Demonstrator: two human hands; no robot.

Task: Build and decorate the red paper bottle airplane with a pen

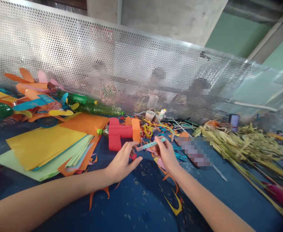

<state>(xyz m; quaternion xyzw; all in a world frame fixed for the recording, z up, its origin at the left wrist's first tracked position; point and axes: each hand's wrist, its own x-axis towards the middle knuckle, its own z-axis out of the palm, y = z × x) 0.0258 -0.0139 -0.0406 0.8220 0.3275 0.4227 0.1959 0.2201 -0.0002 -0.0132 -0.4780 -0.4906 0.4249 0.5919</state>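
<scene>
My right hand (166,153) is closed round a slim turquoise pen-like tool (152,144), its pinkish tip pointing left toward my other hand. The exact kind of tool does not show. My left hand (122,162) has its fingers curled on a small red piece (133,157), partly hidden by the fingers, with the thumb stretched out to the right. Just beyond my left hand lies a plastic bottle wrapped in red paper (121,131), with an orange paper band (136,129) at its right end and a yellow-green cap (99,131) at its left.
Coloured paper sheets (44,146) are stacked at left, below bottle models with paper wings (43,101). Green bottles (83,99) lie by the perforated metal screen (131,61). Paper scraps (177,206), a phone-like slab (194,153) and dried leaf strips (243,141) lie toward the right.
</scene>
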